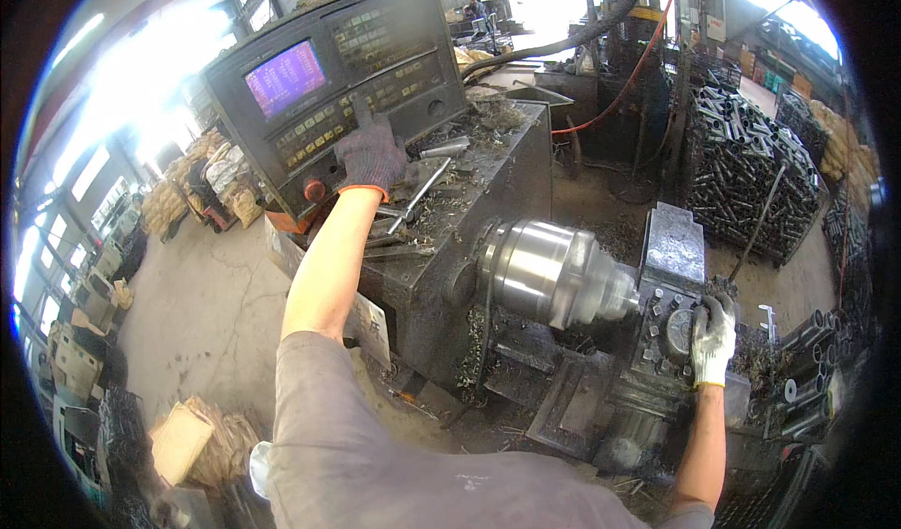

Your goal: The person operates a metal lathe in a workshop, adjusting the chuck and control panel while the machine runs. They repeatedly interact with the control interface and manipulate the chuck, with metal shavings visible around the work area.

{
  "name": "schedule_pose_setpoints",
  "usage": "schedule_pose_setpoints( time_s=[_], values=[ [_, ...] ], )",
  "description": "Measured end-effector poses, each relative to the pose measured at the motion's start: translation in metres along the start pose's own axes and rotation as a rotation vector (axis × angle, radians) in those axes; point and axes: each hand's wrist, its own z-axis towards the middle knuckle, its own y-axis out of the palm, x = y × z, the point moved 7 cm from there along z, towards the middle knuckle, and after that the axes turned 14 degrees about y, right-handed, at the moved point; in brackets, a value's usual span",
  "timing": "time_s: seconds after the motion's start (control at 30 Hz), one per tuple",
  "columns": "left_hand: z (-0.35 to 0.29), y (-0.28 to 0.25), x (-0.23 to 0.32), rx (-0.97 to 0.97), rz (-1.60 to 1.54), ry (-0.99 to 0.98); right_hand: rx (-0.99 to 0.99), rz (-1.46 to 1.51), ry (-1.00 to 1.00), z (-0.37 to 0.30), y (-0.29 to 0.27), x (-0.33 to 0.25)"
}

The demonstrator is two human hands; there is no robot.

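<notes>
My left hand [372, 153], in a dark knit glove with an orange cuff, reaches to the lathe's control panel [375, 69]. Its index finger is stretched out onto the keys, and it holds nothing. A purple-lit screen [285, 78] glows left of that hand, with a red knob [314, 190] below. At the right, my right hand [715, 334], in a grey and white glove, lies against the side of the bolted tool post [668, 327], fingers extended. Between my hands sits a shiny metal chuck [544, 271]; its right end is blurred and nearly reaches the tool post.
A metal rod [419, 196] and shavings [493, 121] lie on the machine top. Beyond the lathe stands a large bin of cut metal tubes [751, 168]. More tubes [812, 369] are at my right. A red hose [619, 92] hangs behind; cardboard [181, 443] lies lower left.
</notes>
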Motion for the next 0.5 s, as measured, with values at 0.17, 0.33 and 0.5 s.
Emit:
schedule_pose_setpoints(
  time_s=[0.17, 0.33, 0.5],
  values=[
    [0.003, 0.013, -0.006, -0.027, -0.009, 0.014, -0.011, 0.018, -0.007, 0.001, -0.001, -0.003],
    [0.006, 0.017, 0.003, -0.038, 0.039, 0.004, -0.014, 0.027, 0.007, 0.003, 0.0, -0.001],
    [0.015, 0.015, 0.011, -0.041, 0.024, 0.023, -0.026, 0.038, -0.001, 0.002, 0.003, 0.0]
  ],
)
